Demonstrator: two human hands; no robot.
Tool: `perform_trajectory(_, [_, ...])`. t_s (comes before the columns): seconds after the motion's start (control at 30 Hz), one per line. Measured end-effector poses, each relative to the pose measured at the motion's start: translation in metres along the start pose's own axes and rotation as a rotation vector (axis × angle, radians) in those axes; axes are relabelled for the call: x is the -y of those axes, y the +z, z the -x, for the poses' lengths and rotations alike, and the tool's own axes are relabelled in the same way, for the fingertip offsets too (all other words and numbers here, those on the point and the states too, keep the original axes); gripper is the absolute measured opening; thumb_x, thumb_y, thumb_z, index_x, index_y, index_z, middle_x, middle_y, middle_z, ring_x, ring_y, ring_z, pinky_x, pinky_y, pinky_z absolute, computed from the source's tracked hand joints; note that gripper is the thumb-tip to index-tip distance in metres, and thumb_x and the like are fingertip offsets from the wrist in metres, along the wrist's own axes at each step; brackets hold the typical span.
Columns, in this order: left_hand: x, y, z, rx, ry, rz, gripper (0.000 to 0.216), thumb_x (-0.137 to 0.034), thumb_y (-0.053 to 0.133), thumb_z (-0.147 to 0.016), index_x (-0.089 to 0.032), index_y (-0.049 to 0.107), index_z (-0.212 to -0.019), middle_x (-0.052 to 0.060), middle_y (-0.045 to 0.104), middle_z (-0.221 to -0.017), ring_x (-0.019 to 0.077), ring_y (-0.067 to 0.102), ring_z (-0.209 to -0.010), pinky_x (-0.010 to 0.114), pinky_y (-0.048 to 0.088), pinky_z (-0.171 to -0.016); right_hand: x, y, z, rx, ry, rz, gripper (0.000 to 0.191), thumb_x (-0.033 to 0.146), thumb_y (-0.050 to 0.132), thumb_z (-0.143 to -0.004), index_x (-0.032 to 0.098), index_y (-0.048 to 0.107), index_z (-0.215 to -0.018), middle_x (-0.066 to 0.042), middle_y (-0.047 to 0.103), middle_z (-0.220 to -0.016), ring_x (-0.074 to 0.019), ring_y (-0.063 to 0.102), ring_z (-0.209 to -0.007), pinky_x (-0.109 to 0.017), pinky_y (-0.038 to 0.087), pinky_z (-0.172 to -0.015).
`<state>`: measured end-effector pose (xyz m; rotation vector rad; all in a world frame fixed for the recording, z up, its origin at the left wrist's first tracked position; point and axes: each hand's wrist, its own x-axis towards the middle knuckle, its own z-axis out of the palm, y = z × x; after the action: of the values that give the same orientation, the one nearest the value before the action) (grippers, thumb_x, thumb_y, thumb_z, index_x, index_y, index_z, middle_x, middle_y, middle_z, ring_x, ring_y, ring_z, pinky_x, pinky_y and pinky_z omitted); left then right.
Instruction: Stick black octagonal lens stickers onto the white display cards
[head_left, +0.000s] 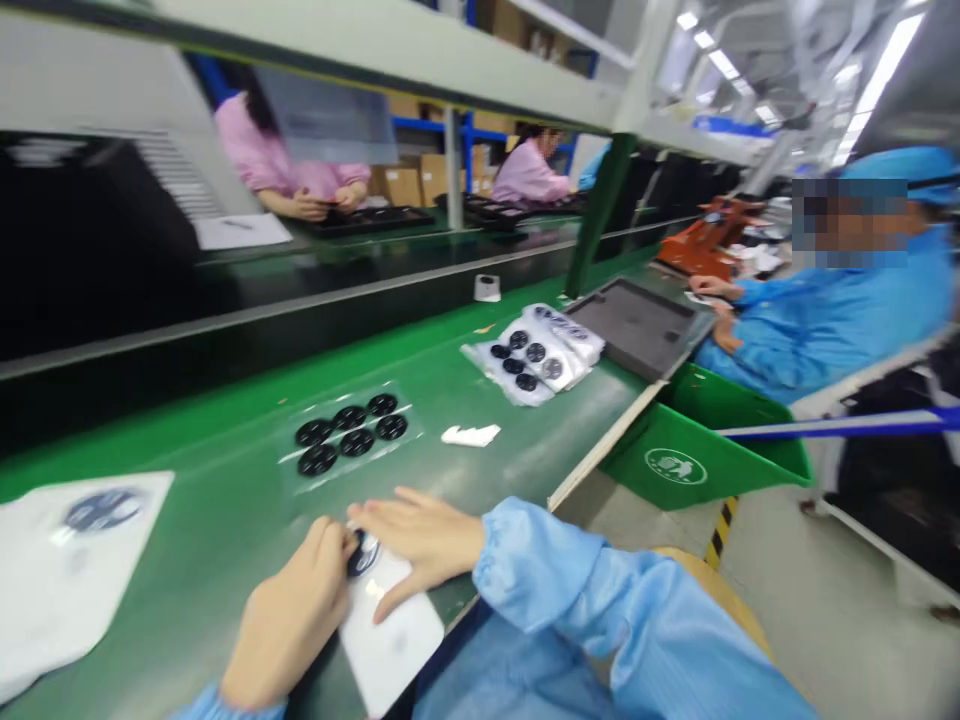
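Note:
Both my hands rest on a white rectangular card (pixel 390 640) lying at the near edge of the green bench (pixel 225 500). A small dark round disc (pixel 364 553) sits on the card's far end. My left hand (pixel 289 615) is curled, its thumb and fingertips pinched at the disc. My right hand (pixel 420 535) lies flat across the card with fingers stretched, its fingertips touching the disc. Beyond my hands, a clear sheet (pixel 349 437) carries several black round discs.
A white sheet with a dark round mark (pixel 67 570) lies at the left. A white scrap (pixel 470 435), bags of discs (pixel 536 355), a dark tray (pixel 634 325) and a green bin (pixel 697 450) lie to the right. A person in blue sits at the right; two in pink sit across.

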<state>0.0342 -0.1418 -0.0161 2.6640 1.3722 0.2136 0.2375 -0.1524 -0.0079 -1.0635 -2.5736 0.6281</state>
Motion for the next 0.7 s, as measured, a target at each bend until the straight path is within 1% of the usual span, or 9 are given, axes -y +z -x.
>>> perform_trajectory(0.07, [-0.009, -0.007, 0.001, -0.006, 0.014, -0.012, 0.015, -0.014, 0.028, -0.09, -0.02, 0.042, -0.087, 0.004, 0.049, -0.088, 0.0175, 0.056, -0.075, 0.025, 0.039, -0.054, -0.002, 0.0, -0.001, 0.016, 0.009, 0.048, 0.107, 0.061, 0.065, -0.077, 0.008, 0.007, -0.149, -0.014, 0.024, -0.153, -0.0227, 0.021, -0.141, -0.038, 0.008, -0.118])
perform_trajectory(0.1, [-0.012, -0.009, 0.001, 0.002, -0.015, -0.01, 0.014, -0.014, 0.029, -0.09, -0.02, 0.042, -0.087, 0.005, 0.05, -0.089, 0.0179, 0.056, -0.077, 0.026, 0.039, -0.055, -0.003, 0.001, -0.002, 0.028, 0.002, 0.039, 0.107, 0.062, 0.065, -0.076, 0.008, 0.008, -0.149, -0.015, 0.022, -0.153, -0.0237, 0.02, -0.141, -0.04, 0.009, -0.118])
perform_trajectory(0.2, [-0.017, -0.012, 0.004, 0.02, -0.1, 0.004, 0.014, -0.015, 0.03, -0.093, -0.019, 0.043, -0.09, 0.006, 0.052, -0.094, 0.0179, 0.056, -0.08, 0.026, 0.038, -0.056, -0.009, 0.003, -0.007, 0.052, -0.026, 0.0, 0.112, 0.064, 0.065, -0.076, 0.008, 0.002, -0.15, -0.019, 0.019, -0.154, -0.0265, 0.02, -0.142, -0.047, 0.012, -0.117])
perform_trajectory(0.27, [-0.021, -0.013, 0.01, 0.017, -0.127, 0.024, 0.014, -0.016, 0.03, -0.094, -0.019, 0.043, -0.091, 0.006, 0.053, -0.095, 0.0175, 0.057, -0.079, 0.026, 0.037, -0.055, -0.01, 0.003, -0.008, 0.054, -0.032, -0.009, 0.115, 0.063, 0.066, -0.074, 0.011, -0.002, -0.15, -0.019, 0.018, -0.154, -0.0263, 0.019, -0.142, -0.049, 0.012, -0.116])
perform_trajectory(0.4, [-0.036, -0.013, 0.024, -0.009, -0.116, 0.085, 0.013, -0.014, 0.032, -0.093, -0.019, 0.044, -0.09, 0.006, 0.055, -0.092, 0.0174, 0.057, -0.075, 0.027, 0.035, -0.053, -0.007, 0.001, -0.006, 0.041, -0.028, -0.004, 0.116, 0.06, 0.069, -0.074, 0.018, -0.008, -0.15, -0.016, 0.019, -0.154, -0.0244, 0.02, -0.142, -0.049, 0.014, -0.116])
perform_trajectory(0.5, [-0.05, -0.018, 0.034, -0.035, -0.097, 0.149, 0.015, -0.012, 0.031, -0.093, -0.019, 0.042, -0.087, 0.006, 0.055, -0.089, 0.017, 0.056, -0.071, 0.027, 0.034, -0.052, -0.007, -0.001, -0.005, 0.031, -0.021, -0.002, 0.112, 0.056, 0.067, -0.078, 0.022, -0.012, -0.15, -0.014, 0.021, -0.154, -0.0237, 0.021, -0.141, -0.05, 0.016, -0.116])
perform_trajectory(0.6, [-0.064, -0.03, 0.054, -0.065, -0.084, 0.232, 0.015, -0.012, 0.028, -0.093, -0.021, 0.038, -0.086, 0.005, 0.053, -0.088, 0.0152, 0.054, -0.07, 0.027, 0.038, -0.057, -0.008, 0.0, -0.005, 0.029, -0.022, -0.011, 0.113, 0.055, 0.067, -0.079, 0.024, -0.017, -0.148, -0.012, 0.024, -0.153, -0.0232, 0.021, -0.141, -0.05, 0.015, -0.116])
perform_trajectory(0.67, [-0.072, -0.036, 0.079, -0.11, -0.112, 0.383, 0.015, -0.014, 0.028, -0.094, -0.022, 0.035, -0.084, 0.004, 0.051, -0.086, 0.0146, 0.053, -0.071, 0.027, 0.041, -0.061, -0.007, 0.001, -0.006, 0.027, -0.022, -0.025, 0.117, 0.056, 0.068, -0.077, 0.024, -0.019, -0.148, -0.012, 0.026, -0.153, -0.0231, 0.021, -0.141, -0.05, 0.014, -0.116])
perform_trajectory(0.7, [-0.077, -0.035, 0.096, -0.15, -0.153, 0.495, 0.015, -0.015, 0.028, -0.095, -0.023, 0.035, -0.083, 0.004, 0.05, -0.084, 0.0147, 0.052, -0.071, 0.027, 0.042, -0.062, -0.007, 0.002, -0.006, 0.023, -0.019, -0.033, 0.117, 0.057, 0.068, -0.077, 0.025, -0.019, -0.148, -0.012, 0.026, -0.153, -0.0233, 0.021, -0.141, -0.051, 0.013, -0.117])
